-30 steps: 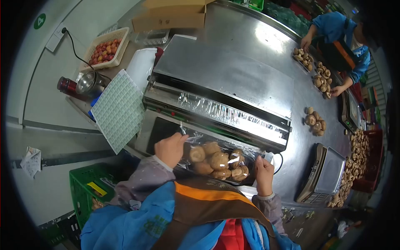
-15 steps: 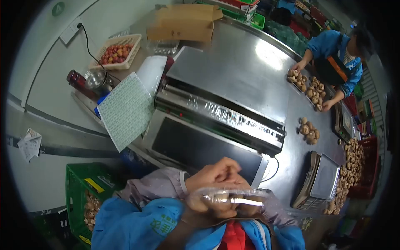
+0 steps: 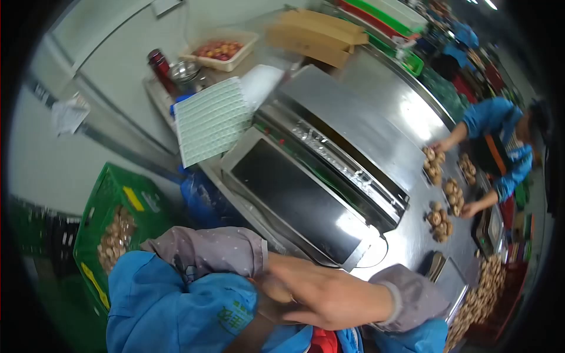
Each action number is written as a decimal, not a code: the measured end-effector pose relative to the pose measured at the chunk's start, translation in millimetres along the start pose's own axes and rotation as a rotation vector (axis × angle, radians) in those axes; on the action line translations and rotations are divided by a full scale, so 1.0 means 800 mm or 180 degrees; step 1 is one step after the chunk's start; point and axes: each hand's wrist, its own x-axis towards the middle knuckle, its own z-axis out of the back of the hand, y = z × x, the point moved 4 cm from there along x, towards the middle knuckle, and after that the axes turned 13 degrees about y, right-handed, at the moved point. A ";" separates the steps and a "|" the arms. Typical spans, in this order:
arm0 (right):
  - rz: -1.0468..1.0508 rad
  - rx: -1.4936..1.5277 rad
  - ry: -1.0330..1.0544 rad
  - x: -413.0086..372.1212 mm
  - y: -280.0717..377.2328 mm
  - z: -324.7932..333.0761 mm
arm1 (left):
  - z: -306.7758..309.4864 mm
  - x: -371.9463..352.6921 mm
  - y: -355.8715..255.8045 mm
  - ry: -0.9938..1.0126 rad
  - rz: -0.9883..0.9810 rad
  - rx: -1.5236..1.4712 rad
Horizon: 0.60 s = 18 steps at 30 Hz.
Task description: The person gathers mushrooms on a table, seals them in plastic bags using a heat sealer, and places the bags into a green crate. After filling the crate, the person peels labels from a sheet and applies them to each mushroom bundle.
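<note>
The metal counter [image 3: 379,76] carried the wrapper [image 3: 297,197], just beyond the person. At the chest, off the counter, the right hand [image 3: 332,297] straddled the mushrooms [image 3: 275,289] (blurred, partly covered); whether its grip had closed, I couldn't tell. The left hand was hidden, its grip unreadable. The mushrooms looked light, fairly soft and easily bruised, best cupped from underneath.

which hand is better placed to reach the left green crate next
Left, probably: the left sleeve is nearer the crate, while the right hand lies farther off, with the right sleeve on the far side. The left hand is hidden or blurred.
</note>
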 end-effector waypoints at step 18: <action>-0.0476 0.2441 -0.1218 0.173 -0.081 -0.105 | -0.094 -0.264 0.120 -0.2931 -0.2740 -0.0608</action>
